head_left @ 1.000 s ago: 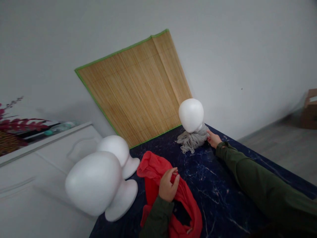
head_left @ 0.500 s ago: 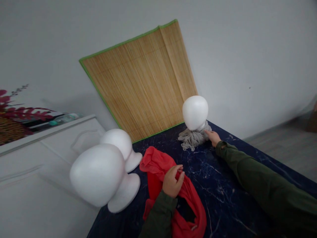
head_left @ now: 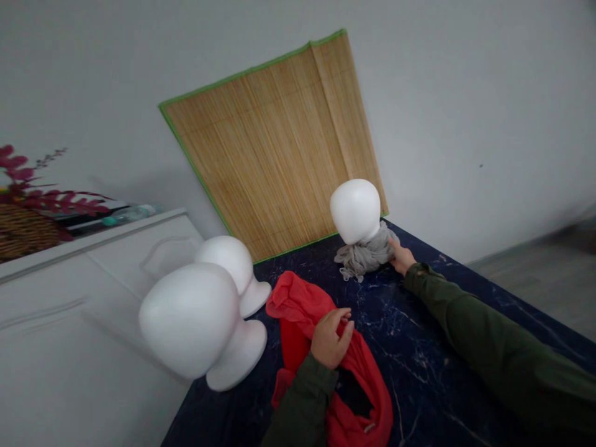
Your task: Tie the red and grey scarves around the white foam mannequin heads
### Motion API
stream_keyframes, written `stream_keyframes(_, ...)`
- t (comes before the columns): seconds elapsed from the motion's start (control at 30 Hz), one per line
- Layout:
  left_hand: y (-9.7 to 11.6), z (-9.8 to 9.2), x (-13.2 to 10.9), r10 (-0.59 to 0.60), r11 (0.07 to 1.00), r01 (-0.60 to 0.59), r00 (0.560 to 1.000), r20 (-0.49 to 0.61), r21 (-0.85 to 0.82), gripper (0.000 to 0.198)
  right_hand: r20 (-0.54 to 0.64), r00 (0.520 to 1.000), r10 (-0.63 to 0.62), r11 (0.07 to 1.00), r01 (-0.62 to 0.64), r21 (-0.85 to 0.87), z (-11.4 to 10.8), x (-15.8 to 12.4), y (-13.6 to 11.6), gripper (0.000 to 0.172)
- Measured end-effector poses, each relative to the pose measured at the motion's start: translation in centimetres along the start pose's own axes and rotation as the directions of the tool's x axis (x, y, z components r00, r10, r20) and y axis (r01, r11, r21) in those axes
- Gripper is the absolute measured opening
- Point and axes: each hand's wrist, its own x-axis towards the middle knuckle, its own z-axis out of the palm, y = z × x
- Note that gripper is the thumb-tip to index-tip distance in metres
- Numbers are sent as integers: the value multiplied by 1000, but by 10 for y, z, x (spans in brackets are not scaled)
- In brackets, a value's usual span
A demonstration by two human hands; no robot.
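My right hand (head_left: pixel 402 257) is closed on the edge of a bunched grey scarf (head_left: pixel 365 256). That scarf wraps the neck of a white mannequin head (head_left: pixel 355 211), which leans to the left at the far end of the table. Over a red scarf (head_left: pixel 302 301), my left hand (head_left: pixel 331 338) hovers or rests with thumb and fingers apart; whether it touches the cloth I cannot tell. The red scarf lies in a loose loop, partly hidden by my left sleeve.
Two more white mannequin heads, a near one (head_left: pixel 190 320) and a farther one (head_left: pixel 228 261), stand left on the dark blue marbled table (head_left: pixel 410 354). Behind is a bamboo mat (head_left: pixel 274 149) against the wall. A white cabinet (head_left: pixel 116 298) carries a wicker basket (head_left: pixel 28 230) with pink plants.
The far mannequin head has shifted and tipped to the left, with my right hand still at its grey scarf. My left hand stays over the red scarf. The whole view has turned slightly.
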Motion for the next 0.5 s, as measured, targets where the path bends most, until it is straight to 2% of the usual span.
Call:
stream_keyframes(0.1, -1, 1, 0, -5, 1000, 5, 1000, -1, -7, 24, 58, 996, 70, 997, -72, 30, 5, -2, 7, 40)
stream_keyframes(0.33, -2, 2, 0, -8, 999, 9, 1000, 23, -34, 24, 72, 994, 77, 994, -82, 70, 0, -5, 16, 43)
stream_keyframes(0.4, -4, 2, 0, -23, 999, 23, 1000, 11, -42, 25, 96, 993, 74, 993, -83, 89, -1, -13, 15, 43)
stream_keyframes(0.5, -8, 2, 1, -64, 995, 61, 998, -30, -75, 33, 193, 977, 87, 984, -114, 134, 5, -36, 14, 37)
